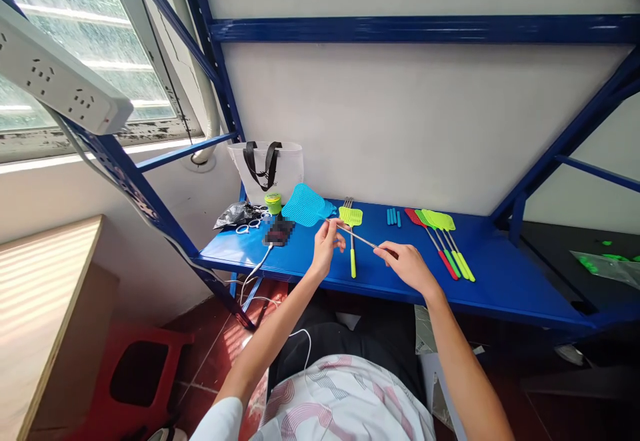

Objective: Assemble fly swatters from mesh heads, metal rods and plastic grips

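A blue fly swatter with a thin metal rod is held between my hands above the blue table, its mesh head pointing to the left. My left hand pinches the rod near the neck of the head. Farther down, my right hand is closed around the rod's other end. Just behind the rod lies a yellow-green fly swatter with a yellow handle, and metal prongs show above its head. Several short blue sleeves lie in a row to the right.
Red, green and yellow-green fly swatters lie side by side at the right. A white bag, a green tub, a cabled dark device, partly blurred, and scissors stand or lie at the left. A blue table has frame posts at both ends.
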Available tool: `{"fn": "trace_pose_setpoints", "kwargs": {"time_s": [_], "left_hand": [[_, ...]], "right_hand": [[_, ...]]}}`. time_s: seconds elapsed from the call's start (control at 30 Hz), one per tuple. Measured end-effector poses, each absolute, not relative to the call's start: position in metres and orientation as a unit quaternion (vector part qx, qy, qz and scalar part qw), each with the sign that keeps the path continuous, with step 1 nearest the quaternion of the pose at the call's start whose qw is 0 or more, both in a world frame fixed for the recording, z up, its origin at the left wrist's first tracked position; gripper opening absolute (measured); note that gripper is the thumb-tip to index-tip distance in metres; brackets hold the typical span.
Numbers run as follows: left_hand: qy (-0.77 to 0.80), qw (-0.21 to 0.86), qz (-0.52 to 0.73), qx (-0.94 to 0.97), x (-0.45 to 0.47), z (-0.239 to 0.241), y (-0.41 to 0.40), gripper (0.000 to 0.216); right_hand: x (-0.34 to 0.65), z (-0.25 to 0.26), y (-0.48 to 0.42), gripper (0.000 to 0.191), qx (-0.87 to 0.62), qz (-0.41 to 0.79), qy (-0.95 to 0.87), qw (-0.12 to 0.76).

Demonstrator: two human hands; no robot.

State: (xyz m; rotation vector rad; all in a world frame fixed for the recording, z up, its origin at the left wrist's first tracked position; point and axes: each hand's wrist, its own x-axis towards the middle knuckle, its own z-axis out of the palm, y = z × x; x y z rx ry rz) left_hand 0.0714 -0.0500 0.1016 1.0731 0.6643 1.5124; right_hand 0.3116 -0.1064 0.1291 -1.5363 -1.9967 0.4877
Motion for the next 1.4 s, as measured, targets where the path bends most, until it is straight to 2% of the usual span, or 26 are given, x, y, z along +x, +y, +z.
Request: {"fn": "trace_pose_setpoints", "kwargs": {"time_s": [0.33,0.53,0.7,0.87,1.1,1.23,1.4], "left_hand": [[0.242,0.541,0.686,0.422,0.056,0.118,-0.054,0.053],[0.245,0.481,0.797,0.271,-0.013,0.125,-0.014,0.044],[0.252,0.501,0.780,0.279,-0.049,0.124,0.003,0.040],[0.260,0.486,0.774,0.313,-0.043,0.117,0.004,0.042],[0.324,0.390,0.802,0.315,-0.017,0.099,0.009,0.050],[0.315,0.427,0.751,0.393,0.014,0.088,-0.001,0.053],[0.295,0.468,0.742,0.379,0.039,0.086,-0.011,0.057]], "right_hand": [[0.309,0.147,-0.117,0.054,-0.570,0.188,-0.759,0.252],[0.386,0.142,-0.109,0.053,-0.605,0.201,-0.738,0.222],[0.429,0.124,-0.096,0.057,-0.615,0.238,-0.714,0.236],[0.430,0.121,-0.094,0.060,-0.628,0.235,-0.696,0.259],[0.426,0.125,-0.097,0.059,-0.625,0.213,-0.693,0.290],[0.412,0.128,-0.099,0.059,-0.617,0.196,-0.707,0.285],[0.399,0.132,-0.101,0.048,-0.629,0.147,-0.702,0.299]]}}
